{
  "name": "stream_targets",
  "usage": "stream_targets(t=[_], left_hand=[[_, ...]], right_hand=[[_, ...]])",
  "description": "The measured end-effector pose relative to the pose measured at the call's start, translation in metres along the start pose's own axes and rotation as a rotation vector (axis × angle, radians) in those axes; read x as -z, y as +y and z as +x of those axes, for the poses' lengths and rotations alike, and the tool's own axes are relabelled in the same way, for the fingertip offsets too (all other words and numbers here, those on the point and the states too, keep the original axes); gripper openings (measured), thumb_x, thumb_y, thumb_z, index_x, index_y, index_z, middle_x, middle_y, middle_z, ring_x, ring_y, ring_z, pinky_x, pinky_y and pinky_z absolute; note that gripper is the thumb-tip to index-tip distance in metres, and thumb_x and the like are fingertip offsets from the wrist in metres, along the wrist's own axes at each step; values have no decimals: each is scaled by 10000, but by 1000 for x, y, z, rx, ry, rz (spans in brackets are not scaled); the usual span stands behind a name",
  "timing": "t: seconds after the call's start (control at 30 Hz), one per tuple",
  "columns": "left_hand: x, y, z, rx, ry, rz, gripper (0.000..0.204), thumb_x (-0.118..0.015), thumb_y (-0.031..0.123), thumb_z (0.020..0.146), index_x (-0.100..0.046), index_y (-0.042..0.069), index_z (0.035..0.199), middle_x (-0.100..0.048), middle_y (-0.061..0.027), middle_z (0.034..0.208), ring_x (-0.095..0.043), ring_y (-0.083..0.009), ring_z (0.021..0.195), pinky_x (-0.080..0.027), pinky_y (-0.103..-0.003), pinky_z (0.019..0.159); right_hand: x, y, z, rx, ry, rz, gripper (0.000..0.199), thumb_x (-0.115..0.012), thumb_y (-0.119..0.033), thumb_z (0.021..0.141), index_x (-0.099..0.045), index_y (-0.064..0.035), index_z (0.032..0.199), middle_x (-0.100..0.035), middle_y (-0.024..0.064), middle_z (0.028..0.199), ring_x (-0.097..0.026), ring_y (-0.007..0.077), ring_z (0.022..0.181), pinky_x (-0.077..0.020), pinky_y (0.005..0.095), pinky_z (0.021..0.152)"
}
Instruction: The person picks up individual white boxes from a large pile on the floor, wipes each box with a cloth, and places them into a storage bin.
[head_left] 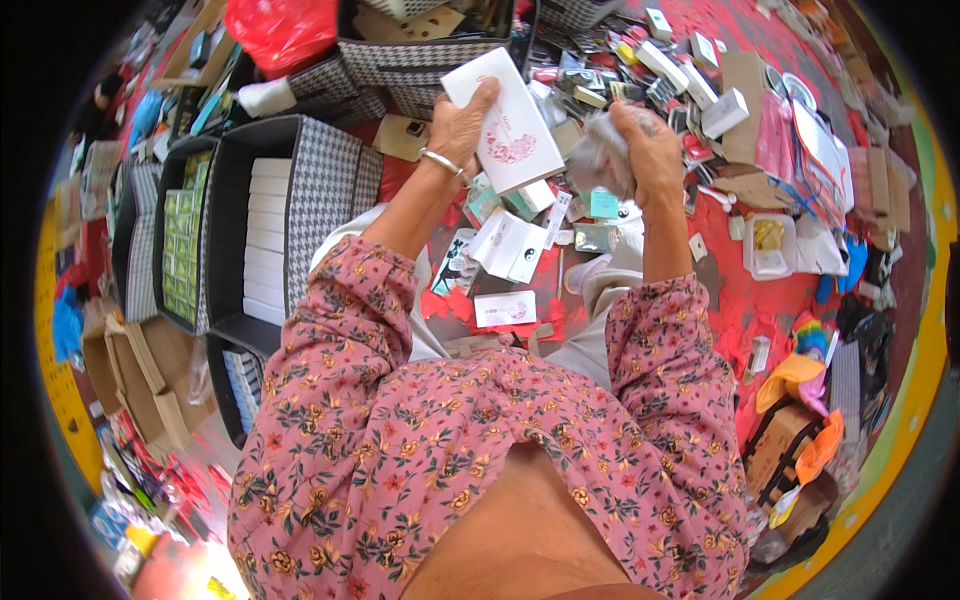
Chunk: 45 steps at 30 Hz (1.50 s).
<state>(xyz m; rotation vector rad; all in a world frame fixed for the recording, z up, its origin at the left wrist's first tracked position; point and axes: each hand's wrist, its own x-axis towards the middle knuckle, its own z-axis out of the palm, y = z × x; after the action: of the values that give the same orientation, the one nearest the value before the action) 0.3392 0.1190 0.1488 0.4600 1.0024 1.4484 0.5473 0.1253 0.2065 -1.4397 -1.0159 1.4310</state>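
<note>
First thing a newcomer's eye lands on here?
Probably the white box in the left hand, top centre, with a blurred grey bundle in the right hand beside it. Next, the pink flowered shirt filling the lower middle. Then the shiny red plastic bag at upper left, above a checked bin of white cartons.

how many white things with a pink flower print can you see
2: a white box held in the left hand, and a flat white piece lying lower in the picture, near centre. Others may be hidden.
</note>
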Motion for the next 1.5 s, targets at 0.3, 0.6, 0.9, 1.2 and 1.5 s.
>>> stream_targets(t=[0.3,0.6,0.9,1.2,1.5], left_hand=[[1,7,2,20,-51,-24,516,-526,356,850,-247,131,1221,-487,-90,1026,-529,-215,938,-512,-373,703],[-9,12,-14,270,-503,-450,640,-340,541,860,-307,72,1295,-452,-129,1235,-487,-270,1098,-402,-413,924],[-7,3,-13,448,-517,-595,546,-312,461,898,-362,59,1264,-480,-129,1201,-516,-236,1054,-426,-392,897],[-15,-11,-36,736,-684,-506,510,-370,423,895,-367,64,1258,-492,-137,1183,-542,-249,1017,-441,-399,872],[5,-15,-10,587,-593,-640,489,-260,405,912,-427,45,1199,-496,-136,1179,-495,-293,1060,-370,-416,943]], right_hand=[[-25,14,-8,-373,-310,247,271,-650,-222,724,-563,19,813,-574,79,623,-530,146,398,-402,227,320],[-38,11,-19,-327,-337,285,275,-633,-260,778,-571,-5,863,-583,57,667,-550,105,499,-432,203,376],[-31,-25,-32,699,34,-193,154,-589,-186,816,-552,-40,844,-597,51,711,-588,140,630,-471,273,535],[-26,0,31,1125,167,-685,115,-591,-96,733,-573,-56,840,-558,108,869,-545,300,806,-450,371,722],[-32,2,-16,441,-474,-539,130,-579,-168,793,-597,-53,849,-612,108,805,-583,237,738,-454,327,691]])
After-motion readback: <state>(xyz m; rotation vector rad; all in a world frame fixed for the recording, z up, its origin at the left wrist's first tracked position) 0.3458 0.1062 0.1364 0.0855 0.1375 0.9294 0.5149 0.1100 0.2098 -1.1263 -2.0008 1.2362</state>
